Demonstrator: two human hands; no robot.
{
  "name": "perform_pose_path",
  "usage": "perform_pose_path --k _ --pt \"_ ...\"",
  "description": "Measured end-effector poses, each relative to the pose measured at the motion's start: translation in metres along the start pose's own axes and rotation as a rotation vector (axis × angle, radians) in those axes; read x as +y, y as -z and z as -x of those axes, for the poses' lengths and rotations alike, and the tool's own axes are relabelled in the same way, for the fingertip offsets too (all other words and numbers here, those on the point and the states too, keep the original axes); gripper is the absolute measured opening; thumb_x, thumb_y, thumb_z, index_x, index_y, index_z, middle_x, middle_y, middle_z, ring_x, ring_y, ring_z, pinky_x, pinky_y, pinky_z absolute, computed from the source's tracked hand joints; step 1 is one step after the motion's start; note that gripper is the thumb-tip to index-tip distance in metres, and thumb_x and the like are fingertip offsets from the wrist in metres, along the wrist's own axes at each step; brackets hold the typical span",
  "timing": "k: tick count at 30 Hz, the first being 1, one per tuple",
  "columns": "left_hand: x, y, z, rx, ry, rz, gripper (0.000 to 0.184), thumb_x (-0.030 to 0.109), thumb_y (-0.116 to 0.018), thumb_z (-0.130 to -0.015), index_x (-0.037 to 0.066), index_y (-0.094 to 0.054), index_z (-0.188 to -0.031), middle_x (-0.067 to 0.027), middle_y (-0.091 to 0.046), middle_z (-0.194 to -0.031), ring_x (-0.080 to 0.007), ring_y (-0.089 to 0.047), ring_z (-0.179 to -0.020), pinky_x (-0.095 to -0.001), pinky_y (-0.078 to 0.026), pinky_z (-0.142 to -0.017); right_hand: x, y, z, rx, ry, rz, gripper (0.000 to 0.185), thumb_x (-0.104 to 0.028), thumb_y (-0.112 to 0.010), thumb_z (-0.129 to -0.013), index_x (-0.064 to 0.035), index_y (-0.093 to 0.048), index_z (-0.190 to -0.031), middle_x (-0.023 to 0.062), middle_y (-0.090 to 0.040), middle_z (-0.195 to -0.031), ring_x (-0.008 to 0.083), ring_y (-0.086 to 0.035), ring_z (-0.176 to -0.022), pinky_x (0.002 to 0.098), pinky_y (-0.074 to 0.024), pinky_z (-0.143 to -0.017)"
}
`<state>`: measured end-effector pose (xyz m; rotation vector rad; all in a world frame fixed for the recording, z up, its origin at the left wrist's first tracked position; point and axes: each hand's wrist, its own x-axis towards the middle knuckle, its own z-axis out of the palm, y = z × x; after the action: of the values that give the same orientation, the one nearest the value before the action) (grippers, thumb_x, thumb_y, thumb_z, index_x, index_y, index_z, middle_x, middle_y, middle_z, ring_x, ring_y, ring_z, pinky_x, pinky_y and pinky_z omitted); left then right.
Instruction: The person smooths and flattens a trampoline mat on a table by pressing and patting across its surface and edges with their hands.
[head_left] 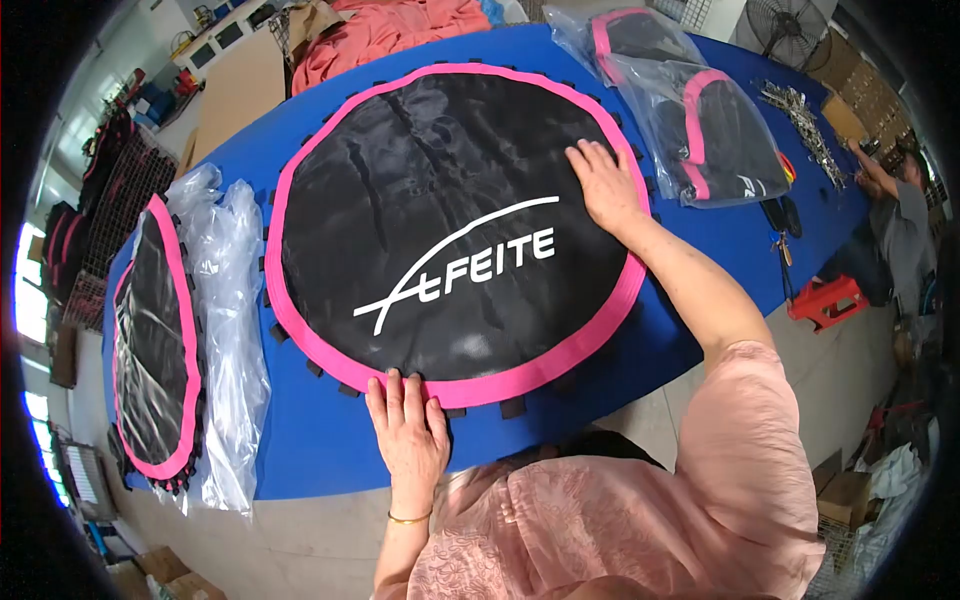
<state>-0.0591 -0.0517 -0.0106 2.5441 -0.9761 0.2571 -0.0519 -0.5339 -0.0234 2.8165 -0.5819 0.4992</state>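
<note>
A round black mat with a pink border and white lettering lies spread on the blue table; dark tabs stick out around its rim. My left hand rests with spread fingers on the pink edge nearest me. Near the mat's right edge, my right hand lies flat with its fingers apart on the black surface and pink border. Neither hand grips anything.
Clear plastic bags and a folded mat lie at the left. Bagged mats and metal pieces are at the back right. Another person is beyond the right end, near a red stool.
</note>
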Motion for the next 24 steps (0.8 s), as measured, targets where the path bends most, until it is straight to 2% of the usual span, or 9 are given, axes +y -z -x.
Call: perform_pose_path --k 9,11,13,16,20,24 --pt "0.000 -0.002 0.001 0.054 -0.027 -0.018 0.038 0.016 -0.062 -0.099 0.000 -0.062 -0.134 -0.0255 -0.056 -0.145 -0.0529 -0.041 -0.142 -0.0556 -0.037 -0.119 -0.121 0.063 0.084 0.059 0.488 -0.381 0.052 -0.009 -0.051 -0.097 -0.0074 -0.054 -0.149 0.0159 -0.051 -0.155 0.0326 -0.047 -0.145 0.0602 -0.0258 -0.122" --pt "0.000 -0.003 0.001 0.047 -0.008 -0.002 0.038 0.021 -0.060 -0.101 0.000 -0.065 -0.132 -0.0257 -0.058 -0.144 -0.0511 -0.042 -0.144 -0.0579 -0.032 -0.122 -0.133 0.062 0.083 0.083 0.502 -0.395 0.053 -0.009 -0.052 -0.096 -0.0070 -0.054 -0.149 0.0161 -0.051 -0.155 0.0326 -0.047 -0.145 0.0602 -0.0250 -0.122" --pt "0.000 -0.003 0.000 0.050 -0.005 0.004 0.038 0.021 -0.060 -0.101 0.000 -0.066 -0.132 -0.0257 -0.058 -0.144 -0.0511 -0.042 -0.144 -0.0582 -0.032 -0.122 -0.142 0.059 0.077 0.107 0.514 -0.408 0.053 -0.009 -0.053 -0.096 -0.0067 -0.053 -0.149 0.0163 -0.050 -0.156 0.0327 -0.047 -0.145 0.0601 -0.0242 -0.123" --pt "-0.001 -0.003 0.001 0.047 -0.004 0.009 0.038 0.021 -0.061 -0.101 0.000 -0.066 -0.132 -0.0255 -0.058 -0.144 -0.0511 -0.042 -0.144 -0.0586 -0.032 -0.122 -0.145 0.050 0.051 0.131 0.417 -0.315 0.060 -0.005 -0.057 -0.092 -0.0064 -0.050 -0.151 0.0165 -0.049 -0.156 0.0333 -0.045 -0.147 0.0605 -0.0231 -0.123" --pt "0.000 -0.003 0.001 0.048 0.012 0.024 0.038 0.021 -0.061 -0.101 0.000 -0.066 -0.132 -0.0250 -0.058 -0.144 -0.0511 -0.042 -0.144 -0.0589 -0.033 -0.122 -0.147 0.043 0.029 0.086 0.355 -0.245 0.066 -0.001 -0.057 -0.090 -0.0064 -0.045 -0.155 0.0165 -0.046 -0.159 0.0329 -0.043 -0.148 0.0609 -0.0219 -0.124" --pt "-0.001 -0.003 0.001 0.045 0.025 0.035 0.038 0.022 -0.061 -0.100 0.000 -0.066 -0.132 -0.0247 -0.058 -0.144 -0.0509 -0.043 -0.144 -0.0589 -0.033 -0.122 -0.149 0.041 0.031 0.103 0.347 -0.275 0.064 -0.001 -0.056 -0.091 -0.0065 -0.046 -0.154 0.0168 -0.048 -0.157 0.0334 -0.044 -0.147 0.0608 -0.0234 -0.123"
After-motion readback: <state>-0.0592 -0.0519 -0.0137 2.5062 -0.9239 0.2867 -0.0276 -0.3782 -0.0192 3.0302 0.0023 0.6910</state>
